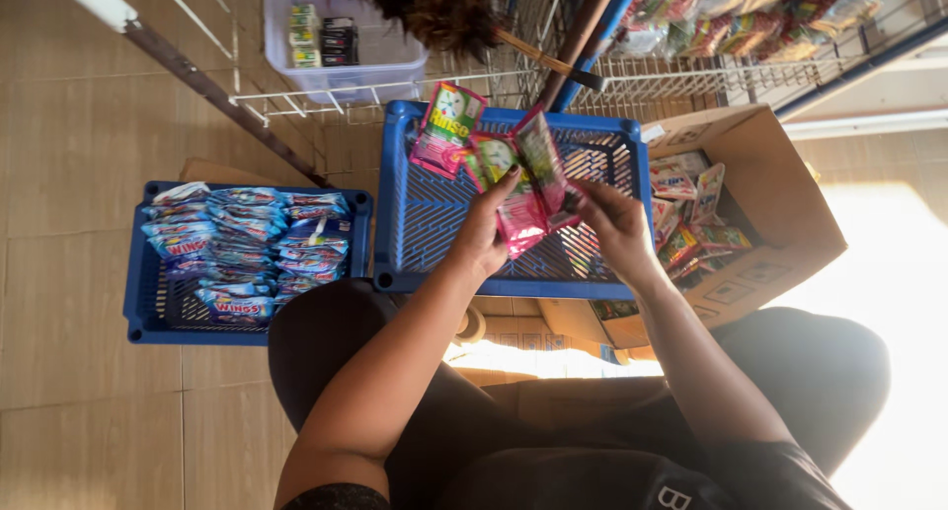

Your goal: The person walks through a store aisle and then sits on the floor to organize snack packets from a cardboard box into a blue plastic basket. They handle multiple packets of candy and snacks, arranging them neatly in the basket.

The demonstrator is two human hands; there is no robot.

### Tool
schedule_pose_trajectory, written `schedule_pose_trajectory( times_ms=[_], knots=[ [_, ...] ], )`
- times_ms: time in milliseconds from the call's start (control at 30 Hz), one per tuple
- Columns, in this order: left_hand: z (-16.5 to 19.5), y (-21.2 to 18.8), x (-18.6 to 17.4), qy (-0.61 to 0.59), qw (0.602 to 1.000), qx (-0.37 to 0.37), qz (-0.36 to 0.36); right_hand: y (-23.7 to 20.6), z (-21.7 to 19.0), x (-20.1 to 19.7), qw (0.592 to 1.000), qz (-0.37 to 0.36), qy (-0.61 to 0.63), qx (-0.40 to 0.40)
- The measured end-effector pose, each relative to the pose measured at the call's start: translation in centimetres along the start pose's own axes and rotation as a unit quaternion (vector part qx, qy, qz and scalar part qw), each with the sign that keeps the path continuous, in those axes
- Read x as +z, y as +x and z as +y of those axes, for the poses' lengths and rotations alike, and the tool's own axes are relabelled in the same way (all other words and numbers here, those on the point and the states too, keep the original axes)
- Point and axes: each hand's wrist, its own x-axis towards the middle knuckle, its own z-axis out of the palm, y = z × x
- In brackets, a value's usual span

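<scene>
Seated over a blue crate (425,214), a person works a strip of pink-and-green sachets (513,179): left hand (484,235) closed on its lower end, right hand (614,224) pinching the side, strip held just above the crate. Risk, prob.: strip tears or slips, as upper packets dangle free. Fingertips partly hidden behind packets; cardboard box (780,194) contents hard to tell apart.
</scene>
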Motion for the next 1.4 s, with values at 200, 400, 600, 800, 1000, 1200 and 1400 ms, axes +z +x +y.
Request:
schedule_pose_trajectory(
  times_ms=[200,400,600,800,1000,1200,1400],
  knots=[
    [-0.5,0.9,-2.2,0.047,0.997,0.050,0.034,0.8,2.1,-1.6,0.962,0.068,0.261,0.053],
    [-1.8,1.0,-2.0,0.100,0.995,0.016,0.020,-0.3,-1.3,0.7,0.977,0.014,-0.198,-0.077],
    [-1.0,-0.5,-0.2,0.050,0.997,-0.039,-0.042,-1.7,-6.1,3.6,0.905,-0.056,-0.347,-0.241],
    [-0.5,-1.0,0.6,0.086,0.994,-0.043,-0.057,-0.6,-5.7,2.0,0.939,0.137,-0.248,-0.194],
    [-0.7,-1.6,1.5,0.151,0.985,-0.039,-0.071,-0.3,-1.4,1.6,0.998,0.052,0.021,0.023],
    [0.2,-2.4,2.7,0.083,0.988,-0.085,-0.102,0.2,0.7,0.8,0.958,0.068,0.262,0.098],
    [-0.7,-1.5,1.6,0.069,0.990,-0.061,-0.103,-0.5,0.5,1.9,0.941,0.020,0.309,0.134]
  ],
)
